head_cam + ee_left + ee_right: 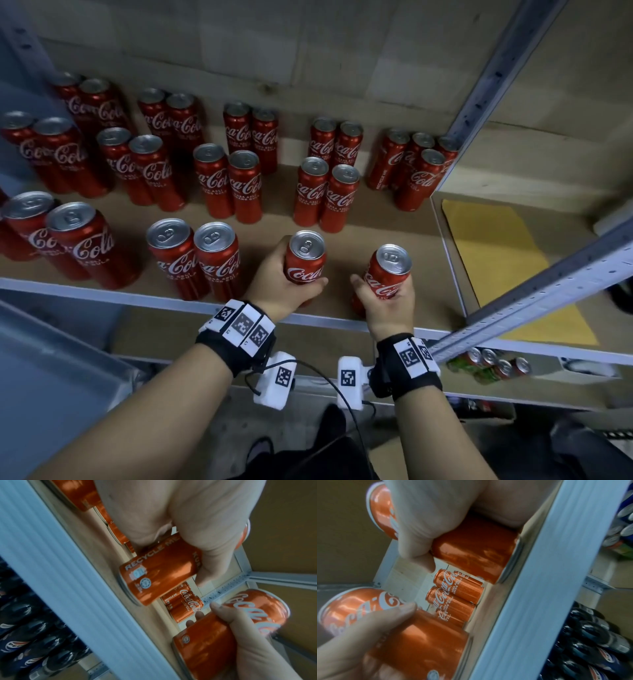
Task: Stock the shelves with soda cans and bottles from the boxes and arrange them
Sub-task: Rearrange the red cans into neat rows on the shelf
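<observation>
The left hand [279, 277] is wrapping its fingers and thumb around a red can [305, 257], and the right hand [383, 301] is gripping a second red can [387, 270] the same way. Both cans are sitting at the front of the shelf board [404, 226], their bases down by its metal front edge [137, 296], with a gap between them.

The risks, as I judge them: the right-hand can is leaning with its top away from the wrist, so letting go now could be tipping it over or off the edge. Sliding the left can sideways could be knocking the front pair of cans [195, 257] standing just beyond the left hand's outer side.

Each held can's long axis is running roughly upright, lid and pull tab facing up, logo facing the person. Further ahead of the hands, more pairs of cans [327, 192] are standing in rows toward the back wall.
</observation>
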